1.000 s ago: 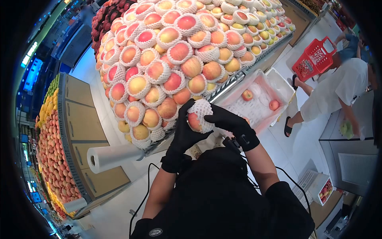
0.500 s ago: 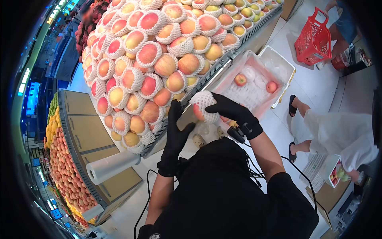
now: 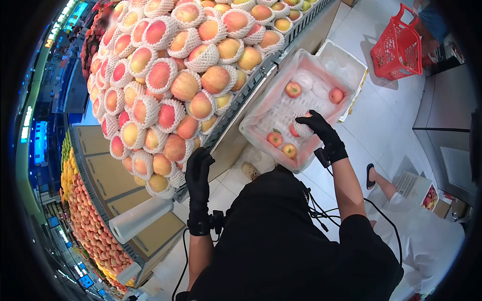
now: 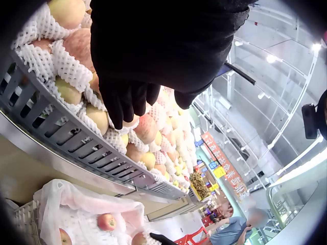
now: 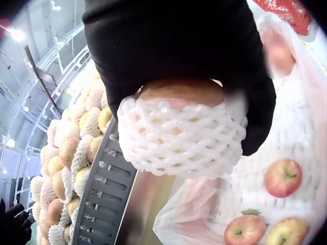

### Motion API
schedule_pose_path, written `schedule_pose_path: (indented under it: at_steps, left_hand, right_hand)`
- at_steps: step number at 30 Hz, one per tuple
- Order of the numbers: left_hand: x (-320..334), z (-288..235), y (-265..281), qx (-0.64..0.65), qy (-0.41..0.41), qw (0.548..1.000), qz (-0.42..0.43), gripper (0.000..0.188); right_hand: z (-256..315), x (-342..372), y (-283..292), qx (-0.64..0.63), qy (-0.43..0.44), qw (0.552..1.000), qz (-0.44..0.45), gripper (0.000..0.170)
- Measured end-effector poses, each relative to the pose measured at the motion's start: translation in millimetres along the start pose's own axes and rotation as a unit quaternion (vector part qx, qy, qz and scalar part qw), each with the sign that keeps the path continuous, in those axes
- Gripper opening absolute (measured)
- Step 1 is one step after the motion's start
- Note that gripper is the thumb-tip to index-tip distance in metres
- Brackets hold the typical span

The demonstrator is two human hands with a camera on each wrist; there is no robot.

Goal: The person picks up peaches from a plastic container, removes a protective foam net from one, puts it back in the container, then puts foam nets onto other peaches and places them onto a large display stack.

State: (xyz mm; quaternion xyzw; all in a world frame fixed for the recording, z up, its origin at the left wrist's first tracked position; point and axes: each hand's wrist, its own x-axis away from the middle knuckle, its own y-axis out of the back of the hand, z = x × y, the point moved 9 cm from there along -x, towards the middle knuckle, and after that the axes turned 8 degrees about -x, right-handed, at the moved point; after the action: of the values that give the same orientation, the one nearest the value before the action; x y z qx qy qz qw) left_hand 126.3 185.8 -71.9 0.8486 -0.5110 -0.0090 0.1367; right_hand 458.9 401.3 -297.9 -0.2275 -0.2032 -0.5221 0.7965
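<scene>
My black-gloved right hand [image 3: 321,131] grips an apple in a white foam net [image 3: 302,126] above the lined crate [image 3: 261,108]. In the right wrist view the netted apple [image 5: 183,133] fills the space under the palm, thumb and fingers on either side of it. Loose apples lie in the crate, among them one with a leaf [image 3: 274,139] and one by the upper edge [image 3: 292,89]. My left hand [image 3: 198,175] is beside the front edge of the apple display [image 3: 185,85], its fingers loosely bent and holding nothing; the left wrist view has the fingers hanging before the netted apples.
A plastic bag roll [image 3: 143,218] juts from the display's corner. A second white box [image 3: 346,65] adjoins the crate. Farther off are a red basket [image 3: 396,47], a person in white [image 3: 427,241] at lower right, and a peach display [image 3: 90,220] at left.
The right hand has carried the netted apple away from the left hand, rightward over the crate. The left hand has moved left and down, its fingers drawn in. The view has shifted toward the crate.
</scene>
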Motion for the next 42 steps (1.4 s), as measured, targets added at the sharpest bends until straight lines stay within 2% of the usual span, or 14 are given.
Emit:
schedule_pose_path:
  at_steps: [1,2,8,11,14,17,18,21,25,26,31,38,41,42]
  left_hand:
    - [-0.8,-1.3,-1.8,-0.003,-0.001,1.0,0.004,0.033]
    - [-1.8,-2.2,-2.8,-0.007,-0.001,1.0,0.008,0.032]
    - [-2.2,-3.4,-7.8,-0.027,0.009,1.0,0.008,0.029]
    - [3.1,2.1,-5.9,-0.038,0.024,0.999,-0.003,0.029]
    - [7.8,7.0,-4.5,-0.027,0.033,0.999,-0.015,0.029]
    - [12.0,12.7,-1.0,-0.023,0.039,0.999,-0.025,0.029]
    - [13.1,13.9,1.1,-0.025,0.041,0.998,-0.03,0.029]
    - [15.8,9.0,4.1,-0.039,0.034,0.997,-0.049,0.029]
    - [23.6,8.9,15.8,-0.039,0.033,0.996,-0.08,0.028]
    - [25.8,13.1,20.0,-0.019,0.042,0.996,-0.075,0.034]
    - [39.9,22.6,52.8,-0.025,0.052,0.99,-0.13,0.033]
    - [41.7,25.4,115.7,0.035,0.023,0.979,-0.2,0.03]
    - [35.9,23.8,150.6,0.024,0.006,0.97,-0.243,0.031]
    - [32.1,20.1,164.8,-0.017,-0.015,0.964,-0.267,0.032]
  right_hand:
    - [-14.7,-5.4,4.7,0.002,-0.012,1.0,-0.008,0.056]
    - [-26.2,-9.7,8.9,-0.007,0.001,1.0,-0.023,0.04]
    - [-58.9,-29.5,23.6,-0.022,-0.03,0.999,-0.022,0.042]
    - [-37.0,-18.6,13.2,-0.036,-0.061,0.997,0.032,0.061]
    - [-23.2,-15.0,9.6,-0.071,-0.053,0.996,0.014,0.057]
    - [-12.0,-20.5,-7.4,-0.131,-0.019,0.989,0.061,0.052]
    - [8.8,-5.6,-21.5,-0.146,-0.031,0.986,0.068,0.047]
    - [19.6,-23.7,-45.0,-0.201,-0.006,0.97,0.137,0.045]
    - [85.6,-12.3,-83.7,-0.153,0.045,0.974,0.163,0.046]
    - [98.2,-10.9,-93.7,-0.155,0.05,0.972,0.17,0.046]
    - [151.2,-5.9,-150.4,-0.161,0.087,0.96,0.211,0.05]
    - [206.3,7.4,-200.1,-0.13,0.142,0.963,0.191,0.051]
    - [225.0,14.8,-204.4,-0.127,0.159,0.964,0.17,0.05]
    - [231.6,16.4,-203.3,-0.091,0.174,0.967,0.163,0.046]
